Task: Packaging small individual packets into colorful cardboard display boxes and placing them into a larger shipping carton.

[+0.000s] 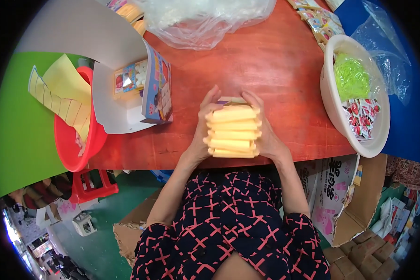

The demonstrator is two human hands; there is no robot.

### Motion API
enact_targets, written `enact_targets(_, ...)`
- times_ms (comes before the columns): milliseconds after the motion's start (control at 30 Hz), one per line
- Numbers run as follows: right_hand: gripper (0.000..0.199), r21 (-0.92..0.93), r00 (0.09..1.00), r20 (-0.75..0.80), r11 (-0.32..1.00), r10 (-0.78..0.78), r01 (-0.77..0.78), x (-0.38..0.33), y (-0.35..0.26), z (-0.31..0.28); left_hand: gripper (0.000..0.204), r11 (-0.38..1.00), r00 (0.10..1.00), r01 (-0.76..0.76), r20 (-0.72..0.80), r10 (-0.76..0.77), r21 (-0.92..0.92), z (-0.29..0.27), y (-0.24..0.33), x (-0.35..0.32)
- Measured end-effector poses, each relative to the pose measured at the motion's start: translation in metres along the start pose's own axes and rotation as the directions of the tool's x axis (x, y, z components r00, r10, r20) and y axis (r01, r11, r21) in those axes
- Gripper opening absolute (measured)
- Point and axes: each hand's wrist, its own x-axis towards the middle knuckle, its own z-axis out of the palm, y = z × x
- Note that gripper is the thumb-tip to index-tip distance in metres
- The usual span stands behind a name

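A stack of several pale yellow flat packets (232,132) stands on the reddish-brown table (275,70) near its front edge. My left hand (204,128) presses against the stack's left side and my right hand (265,128) against its right side, so both hands clasp it between them. Fingertips of both hands curl over the far top of the stack.
An open printed carton (149,86) with small items lies to the left, beside a red basin (72,140) holding yellow card. A white bowl (333,102) with green shreds and red-white sachets sits at right. A clear plastic bag (205,18) lies at the far edge. Cardboard boxes stand below.
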Motion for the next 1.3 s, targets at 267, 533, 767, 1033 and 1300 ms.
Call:
enact_targets(267,0.097,0.503,0.991,0.05,0.854,0.121,-0.13,-0.022,0.005,0.003,0.065,0.976,0.979,-0.201,0.006,0.202,0.077,-0.005,0.012,-0.014)
enact_targets(533,0.057,0.352,0.935,0.283,0.884,0.213,-0.308,0.013,0.0,-0.032,0.1,0.932,0.946,0.297,-0.071,-0.317,-0.207,-0.013,0.019,-0.016)
enact_targets(767,0.03,0.299,0.967,0.226,0.936,0.118,-0.184,0.044,0.011,-0.022,0.095,0.799,0.878,0.436,0.0,-0.479,-0.414,-0.014,0.014,-0.012)
enact_targets(1033,0.028,0.201,0.975,0.212,0.979,-0.069,0.026,0.051,0.017,-0.013,0.095,0.824,0.899,0.399,-0.002,-0.437,-0.403,-0.013,0.022,-0.005)
enact_targets(1300,0.027,0.203,0.996,0.071,0.979,-0.045,0.029,0.049,0.01,-0.004,0.095,0.829,0.896,0.417,0.015,-0.444,-0.372,-0.015,0.023,-0.007)
